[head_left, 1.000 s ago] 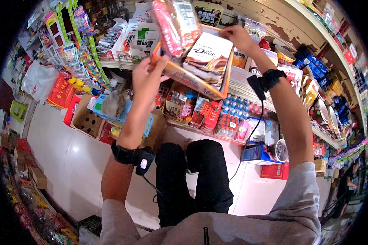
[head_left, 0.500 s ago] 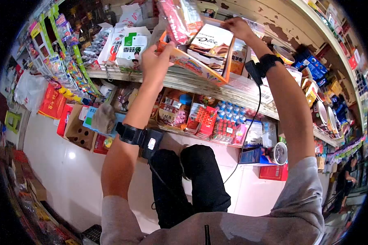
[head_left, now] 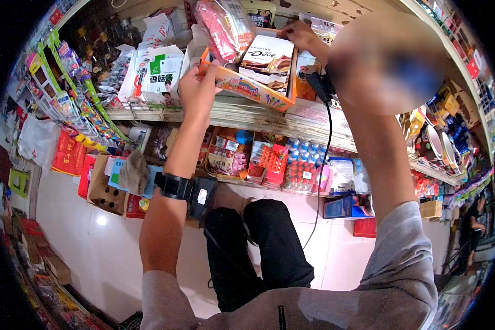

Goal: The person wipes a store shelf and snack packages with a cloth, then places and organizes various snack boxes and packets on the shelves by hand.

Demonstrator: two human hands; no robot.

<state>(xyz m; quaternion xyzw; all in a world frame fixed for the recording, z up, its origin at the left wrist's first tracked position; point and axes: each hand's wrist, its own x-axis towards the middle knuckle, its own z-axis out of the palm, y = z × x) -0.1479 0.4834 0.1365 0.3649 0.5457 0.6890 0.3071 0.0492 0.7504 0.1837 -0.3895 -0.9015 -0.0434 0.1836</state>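
Note:
An orange display box (head_left: 258, 94) with a colourful printed front stands tilted at the shelf edge. My left hand (head_left: 197, 88) is closed on its left front corner, thumb over the rim. At the far right corner, my right hand (head_left: 303, 36) has its fingers bent round the rim; the fingertips are partly hidden. Inside the box are a white and brown Dove chocolate box (head_left: 267, 52) and, at the left, a pink-red package (head_left: 217, 34) in clear wrapping that sticks up above the rim. Brown and white packs show beneath the Dove box.
White sauce cartons (head_left: 162, 69) stand left of the box. On the lower shelf are small bottles (head_left: 302, 165) and snack boxes (head_left: 225, 154). A black cable (head_left: 328, 137) hangs from my right wrist. A blurred patch covers part of the right side. Another person (head_left: 470, 231) is at far right.
The orange box has shifted slightly left in view with both hands on it. The clear-wrapped package, blurred before, now looks steady at its left. The shelves have shifted a little in view.

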